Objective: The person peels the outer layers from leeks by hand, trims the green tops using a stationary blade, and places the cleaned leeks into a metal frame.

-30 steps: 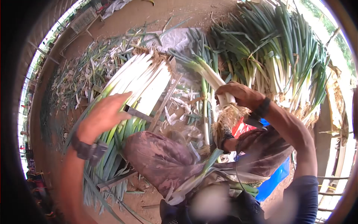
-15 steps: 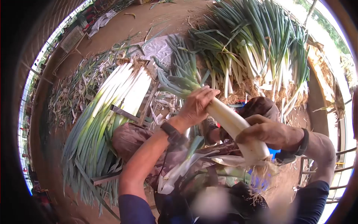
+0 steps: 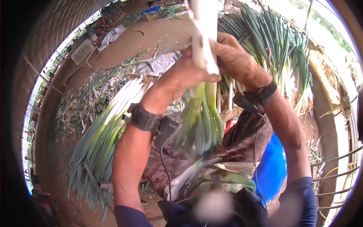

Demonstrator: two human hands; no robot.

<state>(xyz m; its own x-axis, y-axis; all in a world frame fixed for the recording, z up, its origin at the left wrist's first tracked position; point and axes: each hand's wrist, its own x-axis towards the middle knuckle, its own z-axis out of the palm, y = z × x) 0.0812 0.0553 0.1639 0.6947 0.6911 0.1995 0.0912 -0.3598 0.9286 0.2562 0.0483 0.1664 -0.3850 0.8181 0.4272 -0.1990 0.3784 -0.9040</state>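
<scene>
Both my hands are raised in the upper middle around a leek [image 3: 207,22], its white shaft pointing up out of the frame and its green leaves hanging toward my lap. My left hand [image 3: 181,73] is wrapped round the shaft from the left, partly blurred. On the other side, the fingers of my right hand [image 3: 238,58] close on the shaft and a loose strip of white outer leaf [image 3: 202,47]. The shaft hides some fingertips of both hands. Peeled leaf pieces [image 3: 185,178] lie across my lap.
Stacked leeks [image 3: 113,113] lie to the left, beside a heap of leaf scraps [image 3: 85,94]. Untrimmed leeks [image 3: 272,41] stand at the back right. A blue plastic thing [image 3: 273,166] is by my right leg, with metal bars [image 3: 336,178] beyond it.
The leek has turned from root end down at the right to white end up, leaves down. Both hands have risen with it, and a strip of outer leaf now hangs loose.
</scene>
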